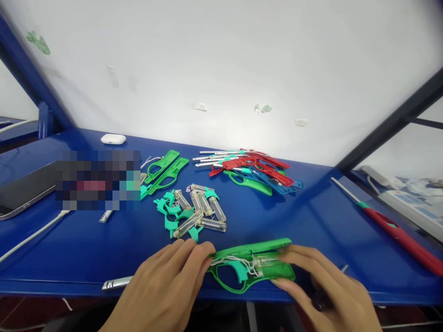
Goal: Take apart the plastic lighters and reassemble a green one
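Near the blue table's front edge (pixel 86 281) I hold a green plastic lighter shell (pixel 252 265) between both hands. It carries a teal trigger, thin white wires and a clear tube inside, and a metal nozzle tip (pixel 116 283) sticks out to the left under my left hand. My left hand (pixel 169 286) pinches the shell's left end with fingers closed. My right hand (pixel 321 288) grips its right end, fingers curled over the top and underside.
Behind my hands lie several clear tubes with teal triggers (pixel 192 212), two green shell halves (pixel 164 170), a pile of red, blue and green lighters (pixel 252 170), a red lighter (pixel 398 233) at right, a white earbud case (pixel 113 139), a phone (pixel 24 191) and cable at left.
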Available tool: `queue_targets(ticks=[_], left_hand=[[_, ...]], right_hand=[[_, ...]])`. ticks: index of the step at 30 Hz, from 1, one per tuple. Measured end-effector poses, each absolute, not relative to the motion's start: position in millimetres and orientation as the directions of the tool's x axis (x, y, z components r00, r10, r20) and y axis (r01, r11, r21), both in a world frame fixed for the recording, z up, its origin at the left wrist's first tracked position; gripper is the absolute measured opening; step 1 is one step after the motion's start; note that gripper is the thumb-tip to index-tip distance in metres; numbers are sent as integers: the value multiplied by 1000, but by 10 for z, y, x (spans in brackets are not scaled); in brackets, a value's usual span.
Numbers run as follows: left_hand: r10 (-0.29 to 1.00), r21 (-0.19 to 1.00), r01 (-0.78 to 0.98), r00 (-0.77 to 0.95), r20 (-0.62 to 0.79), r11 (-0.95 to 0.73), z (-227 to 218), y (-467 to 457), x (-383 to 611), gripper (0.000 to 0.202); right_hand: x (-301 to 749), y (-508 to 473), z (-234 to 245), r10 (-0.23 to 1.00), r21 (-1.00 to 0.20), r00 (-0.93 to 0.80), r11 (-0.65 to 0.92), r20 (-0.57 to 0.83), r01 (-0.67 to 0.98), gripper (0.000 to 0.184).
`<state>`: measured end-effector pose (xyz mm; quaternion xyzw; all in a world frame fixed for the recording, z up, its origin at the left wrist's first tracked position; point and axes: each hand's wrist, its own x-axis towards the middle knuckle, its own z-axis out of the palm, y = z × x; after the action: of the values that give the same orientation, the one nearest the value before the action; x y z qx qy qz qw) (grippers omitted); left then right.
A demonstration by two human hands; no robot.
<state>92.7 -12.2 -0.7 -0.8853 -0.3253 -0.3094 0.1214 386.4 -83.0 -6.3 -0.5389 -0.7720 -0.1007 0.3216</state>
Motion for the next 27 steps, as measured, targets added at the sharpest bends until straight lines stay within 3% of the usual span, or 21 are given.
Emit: queue_targets(ticks=[5, 10, 27], left_hand=[[510, -37, 644, 637, 578, -764, 84, -127, 879, 48], [490, -42, 617, 663, 566, -786, 79, -135, 874, 47], [501, 17, 568, 711, 493, -823, 15, -81, 803, 49]], right_hand=[[3884, -833, -16, 774, -190, -239, 419, 586, 888, 25], [3910, -857, -17, 797, -167, -240, 389, 555, 906, 35], [3874, -848, 32, 805, -209, -224, 392, 550, 896, 30]])
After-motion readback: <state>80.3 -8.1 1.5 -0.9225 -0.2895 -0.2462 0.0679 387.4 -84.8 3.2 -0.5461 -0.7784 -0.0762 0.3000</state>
